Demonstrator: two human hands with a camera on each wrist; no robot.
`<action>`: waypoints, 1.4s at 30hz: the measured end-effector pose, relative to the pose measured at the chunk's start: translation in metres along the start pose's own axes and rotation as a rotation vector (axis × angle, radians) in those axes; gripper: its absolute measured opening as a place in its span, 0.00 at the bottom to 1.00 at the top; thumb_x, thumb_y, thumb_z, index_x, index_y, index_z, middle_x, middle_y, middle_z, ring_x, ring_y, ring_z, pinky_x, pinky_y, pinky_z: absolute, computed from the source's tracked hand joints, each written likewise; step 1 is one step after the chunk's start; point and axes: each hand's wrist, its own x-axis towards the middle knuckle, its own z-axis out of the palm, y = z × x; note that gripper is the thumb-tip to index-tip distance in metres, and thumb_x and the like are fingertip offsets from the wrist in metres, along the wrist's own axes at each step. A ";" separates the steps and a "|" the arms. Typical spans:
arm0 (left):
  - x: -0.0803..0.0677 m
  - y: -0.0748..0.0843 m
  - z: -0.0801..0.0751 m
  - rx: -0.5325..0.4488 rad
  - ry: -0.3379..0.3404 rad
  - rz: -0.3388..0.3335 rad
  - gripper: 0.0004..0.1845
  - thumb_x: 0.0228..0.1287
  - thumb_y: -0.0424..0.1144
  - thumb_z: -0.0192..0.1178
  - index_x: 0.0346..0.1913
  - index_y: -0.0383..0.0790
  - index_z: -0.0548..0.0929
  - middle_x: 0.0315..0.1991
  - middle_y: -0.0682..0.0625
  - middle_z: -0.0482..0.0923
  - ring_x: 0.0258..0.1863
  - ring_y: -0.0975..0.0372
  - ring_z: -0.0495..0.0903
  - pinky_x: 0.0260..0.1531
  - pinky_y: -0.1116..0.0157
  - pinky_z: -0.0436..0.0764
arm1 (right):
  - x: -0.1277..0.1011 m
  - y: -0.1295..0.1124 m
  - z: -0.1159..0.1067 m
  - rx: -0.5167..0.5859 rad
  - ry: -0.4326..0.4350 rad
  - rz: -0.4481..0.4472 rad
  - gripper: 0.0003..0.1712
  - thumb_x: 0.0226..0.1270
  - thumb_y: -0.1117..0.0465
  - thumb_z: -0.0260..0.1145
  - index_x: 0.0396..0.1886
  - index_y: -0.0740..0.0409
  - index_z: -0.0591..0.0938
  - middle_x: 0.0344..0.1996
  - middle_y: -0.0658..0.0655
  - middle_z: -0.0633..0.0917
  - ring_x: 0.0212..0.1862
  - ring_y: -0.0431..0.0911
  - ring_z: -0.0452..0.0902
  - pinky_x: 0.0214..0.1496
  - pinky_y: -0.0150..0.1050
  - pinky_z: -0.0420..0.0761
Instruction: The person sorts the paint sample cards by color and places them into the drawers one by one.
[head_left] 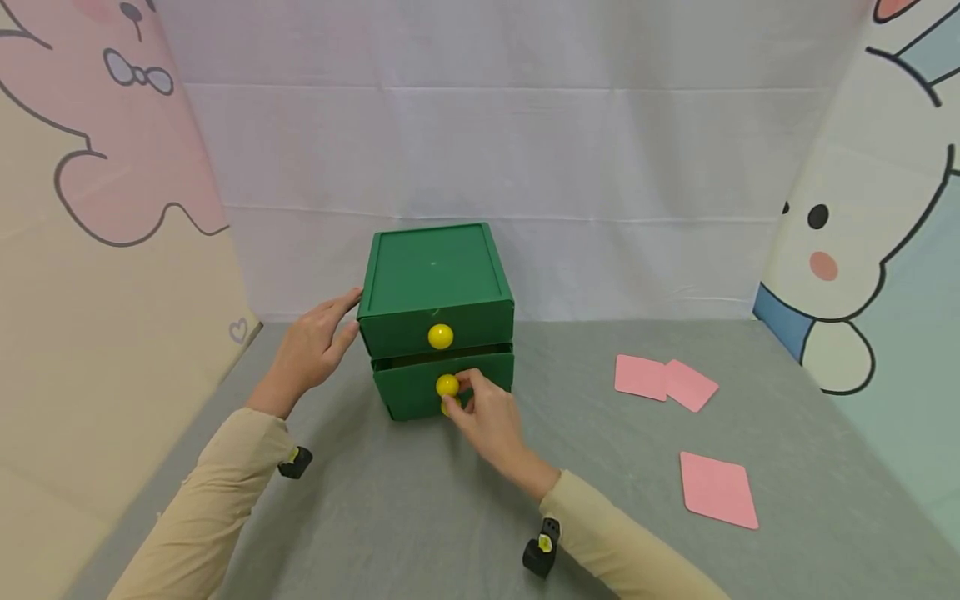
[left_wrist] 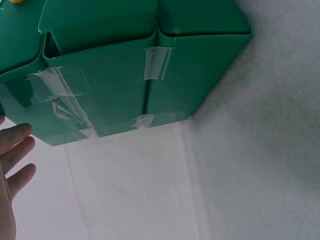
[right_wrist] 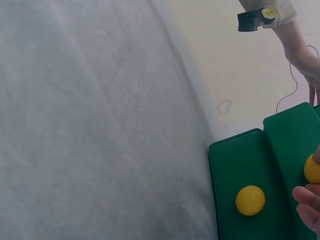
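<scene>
While your right hand (head_left: 491, 417) pinches the lower yellow knob (head_left: 447, 385), pull straight toward the bench's near edge. Keep your flat left hand (head_left: 311, 346) on the green drawer box (head_left: 435, 275) near the back edge.

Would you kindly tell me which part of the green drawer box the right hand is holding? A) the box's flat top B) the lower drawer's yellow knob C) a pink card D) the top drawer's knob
B: in the head view the right hand pinches the lower drawer's yellow knob, while the top drawer's knob sits untouched above it.
</scene>
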 end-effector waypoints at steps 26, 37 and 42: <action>0.001 0.000 -0.001 0.004 0.009 0.007 0.26 0.70 0.45 0.43 0.63 0.31 0.65 0.56 0.36 0.72 0.54 0.45 0.71 0.51 0.46 0.70 | 0.015 0.006 0.005 -0.002 0.000 0.038 0.13 0.58 0.55 0.65 0.39 0.57 0.78 0.31 0.52 0.83 0.15 0.33 0.67 0.16 0.24 0.66; 0.000 0.001 -0.002 0.002 0.010 0.006 0.26 0.71 0.46 0.41 0.65 0.32 0.64 0.56 0.36 0.71 0.54 0.45 0.71 0.51 0.46 0.69 | 0.004 0.008 0.001 0.088 0.001 0.143 0.18 0.55 0.52 0.68 0.40 0.59 0.78 0.31 0.53 0.84 0.17 0.34 0.71 0.19 0.25 0.71; 0.001 0.000 -0.001 0.009 -0.001 0.005 0.26 0.71 0.45 0.43 0.64 0.31 0.64 0.57 0.36 0.71 0.55 0.45 0.70 0.52 0.46 0.69 | -0.004 0.016 0.006 0.074 0.022 0.192 0.18 0.54 0.51 0.68 0.38 0.59 0.78 0.30 0.53 0.83 0.19 0.36 0.73 0.22 0.26 0.72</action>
